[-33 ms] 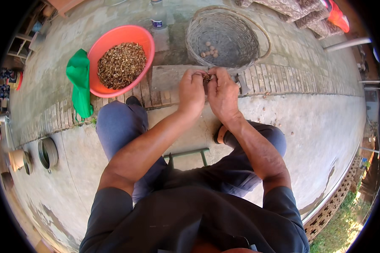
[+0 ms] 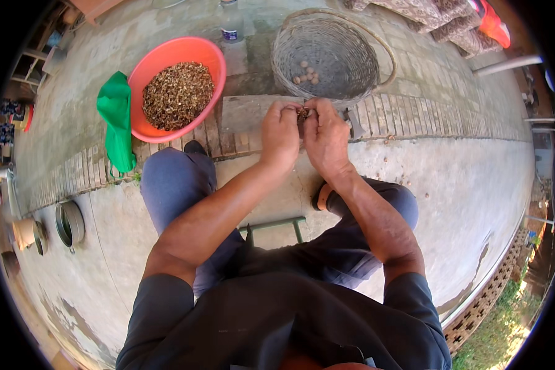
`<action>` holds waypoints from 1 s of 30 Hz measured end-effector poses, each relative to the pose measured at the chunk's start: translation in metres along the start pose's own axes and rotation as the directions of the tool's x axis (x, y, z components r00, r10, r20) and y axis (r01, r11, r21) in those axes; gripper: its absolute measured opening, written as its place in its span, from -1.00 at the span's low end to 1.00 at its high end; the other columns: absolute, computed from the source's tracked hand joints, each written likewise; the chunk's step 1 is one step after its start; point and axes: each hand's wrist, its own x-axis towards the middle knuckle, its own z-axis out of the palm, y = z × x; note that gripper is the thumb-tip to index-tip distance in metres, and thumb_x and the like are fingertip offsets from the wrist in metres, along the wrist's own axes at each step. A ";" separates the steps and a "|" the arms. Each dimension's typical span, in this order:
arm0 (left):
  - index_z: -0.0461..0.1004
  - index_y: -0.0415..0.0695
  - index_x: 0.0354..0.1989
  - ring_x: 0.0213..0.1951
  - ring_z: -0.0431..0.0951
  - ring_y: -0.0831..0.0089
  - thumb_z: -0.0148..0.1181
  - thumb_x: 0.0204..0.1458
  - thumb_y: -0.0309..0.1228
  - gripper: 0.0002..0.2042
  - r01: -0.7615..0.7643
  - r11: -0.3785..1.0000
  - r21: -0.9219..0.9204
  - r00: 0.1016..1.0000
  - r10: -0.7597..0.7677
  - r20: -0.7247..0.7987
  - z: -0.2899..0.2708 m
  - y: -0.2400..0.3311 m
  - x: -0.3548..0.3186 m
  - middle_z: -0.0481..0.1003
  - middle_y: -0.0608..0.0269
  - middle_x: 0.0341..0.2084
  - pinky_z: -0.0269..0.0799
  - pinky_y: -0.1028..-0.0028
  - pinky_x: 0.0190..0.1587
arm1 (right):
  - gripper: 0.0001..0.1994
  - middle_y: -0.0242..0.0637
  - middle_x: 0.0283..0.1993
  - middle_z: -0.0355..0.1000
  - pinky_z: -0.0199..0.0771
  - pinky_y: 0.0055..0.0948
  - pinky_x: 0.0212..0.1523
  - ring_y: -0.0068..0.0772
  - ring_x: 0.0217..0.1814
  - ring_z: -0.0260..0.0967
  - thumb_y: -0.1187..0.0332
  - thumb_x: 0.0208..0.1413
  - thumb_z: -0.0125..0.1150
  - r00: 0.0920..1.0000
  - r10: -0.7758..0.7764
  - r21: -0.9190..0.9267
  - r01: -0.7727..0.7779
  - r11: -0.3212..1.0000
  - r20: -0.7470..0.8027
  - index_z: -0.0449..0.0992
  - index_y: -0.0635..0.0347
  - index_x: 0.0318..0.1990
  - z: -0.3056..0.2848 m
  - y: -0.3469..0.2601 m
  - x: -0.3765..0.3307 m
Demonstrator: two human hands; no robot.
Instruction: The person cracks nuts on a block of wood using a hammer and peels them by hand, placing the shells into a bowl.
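My left hand (image 2: 281, 134) and my right hand (image 2: 327, 137) meet in front of me, fingertips pinched together. Between them is a small brown piece that looks like a cracked walnut (image 2: 302, 113), partly hidden by the fingers. Below the hands lies a flat board or slab (image 2: 243, 114). Just beyond stands a grey wicker basket (image 2: 283, 58) with a hooped handle, holding several whole round walnuts (image 2: 306, 74). To the left, a wide red-pink basin (image 2: 219, 61) carries a heap of brown walnut pieces (image 2: 177, 95).
A green cloth or bag (image 2: 115, 117) hangs against the basin's left side. A clear container (image 2: 231, 28) stands behind, between basin and basket. Under me is a green metal stool frame (image 2: 274, 224). Round pans (image 2: 69, 223) stand at far left; patterned cushions (image 2: 438, 18) lie at far right.
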 end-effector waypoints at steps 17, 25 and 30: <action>0.48 -0.15 -0.20 -0.45 0.48 0.47 -0.09 0.33 -0.40 -0.81 0.184 0.927 -0.326 0.972 -0.122 0.201 -0.008 0.003 0.011 0.55 0.22 -0.39 0.40 0.41 -0.35 | -0.78 -0.03 -0.20 0.54 0.55 -0.26 -0.20 -0.10 -0.25 0.55 0.61 0.15 0.09 0.990 0.137 0.291 -0.129 0.948 -0.010 0.56 0.26 -0.08 -0.007 0.011 -0.003; 0.48 -0.13 -0.20 -0.45 0.48 0.48 -0.05 0.37 -0.28 -0.77 0.223 0.917 -0.331 0.958 -0.143 0.250 -0.008 0.005 0.012 0.56 0.24 -0.39 0.40 0.42 -0.36 | -0.80 -0.04 -0.23 0.52 0.53 -0.23 -0.19 -0.05 -0.24 0.52 0.60 0.15 0.09 0.993 0.108 0.276 -0.093 0.957 -0.041 0.56 0.25 -0.11 -0.008 0.009 -0.002; 0.50 -0.12 -0.17 -0.42 0.49 0.49 -0.01 0.36 -0.26 -0.78 0.244 0.924 -0.296 0.937 -0.147 0.316 -0.012 0.006 0.013 0.57 0.26 -0.35 0.45 0.41 -0.34 | -0.81 -0.06 -0.24 0.49 0.53 -0.23 -0.20 -0.05 -0.25 0.51 0.60 0.16 0.10 0.997 0.064 0.175 -0.056 0.983 -0.043 0.56 0.24 -0.11 -0.014 0.002 0.000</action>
